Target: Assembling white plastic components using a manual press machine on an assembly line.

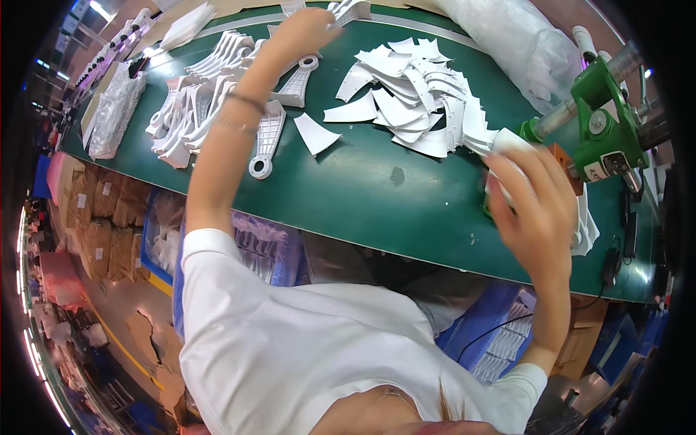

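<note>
While left hand (308, 29) reaches far edge, right hand (533, 206) mid-table

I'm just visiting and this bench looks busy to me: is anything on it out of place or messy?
Mostly orderly heaps. One white fan-shaped sheet lies alone on the green bench, apart from the big pile of sheets. A small dark smudge marks the bench near the middle. The right hand is blurred, so what it holds is unclear.

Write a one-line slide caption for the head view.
Left hand reaches over white plastic parts on a green table; right hand holds a white piece near a green fixture.
</note>
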Demonstrator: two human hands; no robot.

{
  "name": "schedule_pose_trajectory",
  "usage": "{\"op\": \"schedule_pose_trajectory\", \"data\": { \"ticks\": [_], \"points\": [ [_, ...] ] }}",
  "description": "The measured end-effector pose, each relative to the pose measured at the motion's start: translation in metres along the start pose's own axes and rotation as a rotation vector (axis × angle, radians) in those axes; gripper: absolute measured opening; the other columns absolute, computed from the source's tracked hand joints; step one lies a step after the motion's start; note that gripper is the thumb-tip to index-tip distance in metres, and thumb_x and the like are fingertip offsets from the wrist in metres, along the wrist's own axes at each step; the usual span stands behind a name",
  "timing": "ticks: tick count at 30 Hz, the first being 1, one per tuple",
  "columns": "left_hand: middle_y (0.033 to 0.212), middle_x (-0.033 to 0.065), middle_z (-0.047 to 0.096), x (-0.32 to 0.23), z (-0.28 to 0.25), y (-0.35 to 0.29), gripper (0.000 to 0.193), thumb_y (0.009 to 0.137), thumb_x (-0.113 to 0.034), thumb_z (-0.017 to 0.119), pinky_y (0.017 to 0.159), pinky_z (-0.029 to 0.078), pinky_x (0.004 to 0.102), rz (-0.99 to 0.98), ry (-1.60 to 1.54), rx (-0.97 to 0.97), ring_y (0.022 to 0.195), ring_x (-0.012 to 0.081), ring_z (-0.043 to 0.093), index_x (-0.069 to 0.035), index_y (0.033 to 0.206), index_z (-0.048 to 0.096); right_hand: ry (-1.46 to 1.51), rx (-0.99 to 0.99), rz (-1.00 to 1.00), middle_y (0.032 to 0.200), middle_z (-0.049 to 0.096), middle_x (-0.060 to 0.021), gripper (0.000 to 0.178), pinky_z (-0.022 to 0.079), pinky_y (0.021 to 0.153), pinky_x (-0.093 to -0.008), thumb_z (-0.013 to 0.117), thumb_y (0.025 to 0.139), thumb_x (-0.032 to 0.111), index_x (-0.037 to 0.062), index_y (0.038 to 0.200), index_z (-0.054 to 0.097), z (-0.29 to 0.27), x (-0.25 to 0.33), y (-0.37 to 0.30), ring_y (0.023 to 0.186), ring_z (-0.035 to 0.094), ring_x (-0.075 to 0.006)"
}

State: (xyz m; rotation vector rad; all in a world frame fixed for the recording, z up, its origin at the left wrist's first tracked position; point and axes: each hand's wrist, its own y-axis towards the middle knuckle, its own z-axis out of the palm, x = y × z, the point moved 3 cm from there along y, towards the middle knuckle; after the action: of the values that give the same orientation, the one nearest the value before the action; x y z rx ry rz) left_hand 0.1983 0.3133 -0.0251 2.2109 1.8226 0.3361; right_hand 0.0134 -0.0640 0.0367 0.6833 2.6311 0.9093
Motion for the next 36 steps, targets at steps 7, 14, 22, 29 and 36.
{"op": "schedule_pose_trajectory", "data": {
  "ticks": [7, 14, 22, 29, 36],
  "points": [
    [0.104, 0.0192, 0.073, -0.018, 0.054, 0.06, 0.023, 0.087, -0.013, 0.059, 0.082, 0.057, 0.0484, -0.121, 0.191, 0.012, 0.098, 0.0349, 0.071, -0.005, 0.102, 0.075, -0.005, 0.358, 0.141, 0.109, 0.069, -0.0129, 0.031, 0.051, 0.086, -0.0435, 0.058, 0.097, 0.029, 0.0081, 0.116, 0.068, 0.151, -0.049, 0.109, 0.102, 0.064, -0.0322],
    [0.1, 0.0217, 0.072, -0.025, 0.052, 0.051, 0.034, 0.077, -0.031, 0.076, 0.085, 0.057, 0.047, -0.162, 0.051, 0.141, 0.095, 0.0378, 0.07, -0.003, 0.096, 0.074, 0.088, 0.513, 0.236, 0.111, 0.071, -0.0143, 0.035, 0.053, 0.089, -0.0416, 0.069, 0.084, 0.033, 0.0131, 0.113, 0.072, 0.202, -0.071, 0.12, 0.106, 0.066, -0.031],
    [0.088, 0.0223, 0.072, -0.016, 0.011, 0.022, 0.044, 0.077, -0.034, 0.076, 0.076, 0.057, 0.0434, -0.085, -0.045, 0.034, 0.084, 0.0322, 0.073, 0.005, 0.099, 0.072, -0.105, 0.382, 0.119, 0.109, 0.068, -0.0115, 0.034, 0.053, 0.088, -0.0391, 0.069, 0.086, 0.022, 0.0119, 0.118, 0.068, 0.154, -0.05, 0.111, 0.102, 0.065, -0.0301],
    [0.084, 0.0094, 0.069, -0.101, -0.087, -0.085, 0.037, 0.085, -0.019, 0.076, 0.068, 0.051, 0.028, 0.187, -0.726, -0.065, 0.068, 0.0142, 0.065, -0.005, 0.119, 0.069, 0.144, -0.137, 0.066, 0.112, 0.062, -0.009, 0.04, 0.051, 0.083, -0.0381, 0.076, 0.078, 0.007, 0.0083, 0.118, 0.069, 0.05, -0.018, 0.061, 0.098, 0.061, -0.0294],
    [0.089, 0.0073, 0.068, -0.169, -0.077, -0.135, 0.049, 0.074, -0.016, 0.084, 0.064, 0.049, 0.0284, 0.348, -0.892, -0.044, 0.068, 0.0183, 0.059, -0.01, 0.121, 0.07, 0.099, 0.018, 0.037, 0.11, 0.062, -0.0067, 0.043, 0.045, 0.089, -0.0436, 0.08, 0.072, 0.012, 0.0062, 0.112, 0.069, 0.035, 0.008, 0.003, 0.1, 0.059, -0.0275]
  ]
}}
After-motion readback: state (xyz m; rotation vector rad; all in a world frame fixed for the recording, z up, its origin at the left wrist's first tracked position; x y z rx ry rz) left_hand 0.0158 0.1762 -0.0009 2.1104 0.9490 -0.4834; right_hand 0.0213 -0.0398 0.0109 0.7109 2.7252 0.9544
